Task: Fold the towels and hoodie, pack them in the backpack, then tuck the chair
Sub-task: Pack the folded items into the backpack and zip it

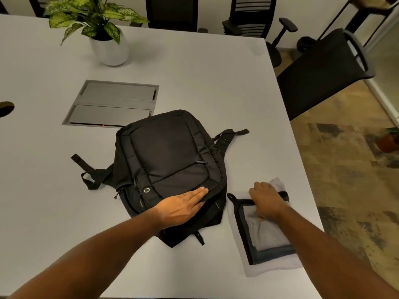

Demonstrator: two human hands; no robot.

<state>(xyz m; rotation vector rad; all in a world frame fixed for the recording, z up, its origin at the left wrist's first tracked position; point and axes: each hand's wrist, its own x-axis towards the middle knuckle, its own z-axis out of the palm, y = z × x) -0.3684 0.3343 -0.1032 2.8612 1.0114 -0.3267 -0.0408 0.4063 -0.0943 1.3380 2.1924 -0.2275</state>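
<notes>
- The folded towels (262,236) lie stacked at the near right of the surface (194,67), their long axis running toward the person.
- The right hand (266,200) curls over the stack's far end, seemingly gripping it.
- The left hand (181,203) rests flat, fingers straight, on the backpack (168,156), just left of the stack.
</notes>
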